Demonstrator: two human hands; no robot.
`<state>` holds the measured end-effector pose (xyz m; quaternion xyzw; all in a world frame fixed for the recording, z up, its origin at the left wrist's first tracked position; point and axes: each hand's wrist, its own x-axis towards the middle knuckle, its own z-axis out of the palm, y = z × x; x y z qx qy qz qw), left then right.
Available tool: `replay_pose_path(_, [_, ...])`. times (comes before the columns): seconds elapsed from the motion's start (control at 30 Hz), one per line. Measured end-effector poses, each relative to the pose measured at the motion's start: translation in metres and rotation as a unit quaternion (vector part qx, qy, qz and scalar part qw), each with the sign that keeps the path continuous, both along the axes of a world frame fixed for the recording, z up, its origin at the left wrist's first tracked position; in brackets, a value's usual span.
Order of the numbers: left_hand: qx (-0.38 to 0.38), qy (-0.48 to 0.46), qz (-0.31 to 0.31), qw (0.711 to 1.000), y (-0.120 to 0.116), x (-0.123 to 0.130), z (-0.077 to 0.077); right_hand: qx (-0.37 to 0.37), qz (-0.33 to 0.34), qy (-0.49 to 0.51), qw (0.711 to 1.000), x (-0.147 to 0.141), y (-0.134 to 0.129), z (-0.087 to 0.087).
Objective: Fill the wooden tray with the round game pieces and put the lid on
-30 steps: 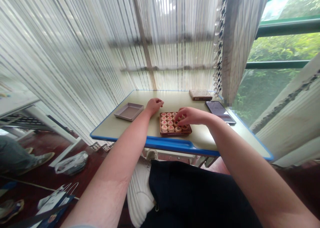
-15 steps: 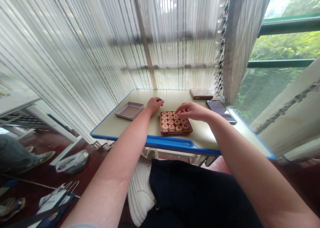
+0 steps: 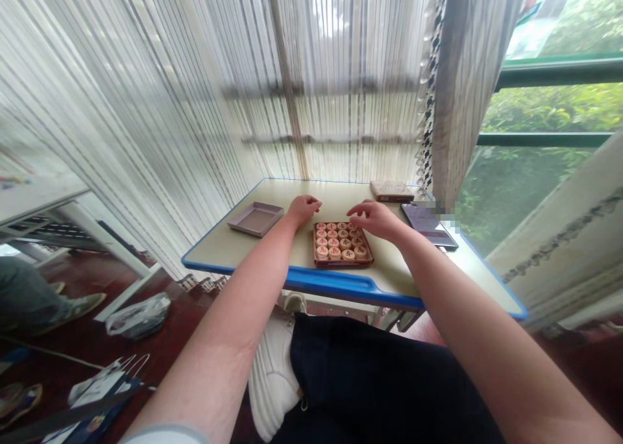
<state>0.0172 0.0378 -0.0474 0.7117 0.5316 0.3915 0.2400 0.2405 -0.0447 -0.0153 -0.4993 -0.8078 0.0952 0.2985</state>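
A shallow brown box (image 3: 343, 263) sits near the front edge of the table, filled with rows of round wooden Chinese chess pieces (image 3: 333, 241). Red characters mark the pieces on the left, dark ones those on the right. My left hand (image 3: 304, 209) rests just behind the box's left back corner, fingers curled together; whatever they may hold is hidden. Over the box's right back corner hovers my right hand (image 3: 377, 218), thumb and fingers apart, with nothing seen between them. An upturned greyish lid (image 3: 256, 219) lies left of my left forearm.
The pale table (image 3: 272, 252) has a blue rim. A flat box (image 3: 392, 191) stands at its back right, with a dark phone or tablet (image 3: 428, 224) near the right edge. Striped string curtains hang behind. On the floor at left lie plastic bags (image 3: 139, 314), near another person's legs (image 3: 29, 295).
My right hand has drawn back and right, off the pieces, so the back right ones show more. My left hand keeps its curled pose. The whole view has shifted slightly.
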Motion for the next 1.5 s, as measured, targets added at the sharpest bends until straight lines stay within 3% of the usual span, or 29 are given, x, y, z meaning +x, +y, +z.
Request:
replay_pose_path(0.17, [-0.006,0.003,0.001,1.000,0.001,0.000,-0.001,0.063,-0.062,-0.033,0.996,0.006,0.003,-0.003])
replay_pose_path(0.43, [-0.009,0.014,0.005,1.000,-0.001,0.000,0.001,0.024,-0.047,-0.043,0.998,0.003,-0.003,0.001])
replay_pose_path(0.5, [-0.007,0.014,0.004,1.000,-0.001,0.000,0.001,-0.007,-0.007,-0.029,1.000,0.001,-0.010,0.009])
replay_pose_path(0.63, [0.000,0.014,-0.002,1.000,0.000,0.000,-0.001,-0.133,0.160,-0.046,0.977,-0.003,-0.029,0.030])
replay_pose_path(0.73, [0.000,0.022,-0.008,1.000,0.000,0.000,-0.002,-0.179,0.207,-0.074,0.959,-0.005,-0.038,0.037])
replay_pose_path(0.97, [0.001,0.021,-0.008,1.000,0.001,-0.001,-0.003,-0.214,0.193,-0.095,0.953,-0.006,-0.036,0.031])
replay_pose_path(1.5, [-0.003,0.024,-0.010,1.000,-0.001,-0.001,-0.001,-0.217,0.183,-0.095,0.954,-0.004,-0.035,0.031])
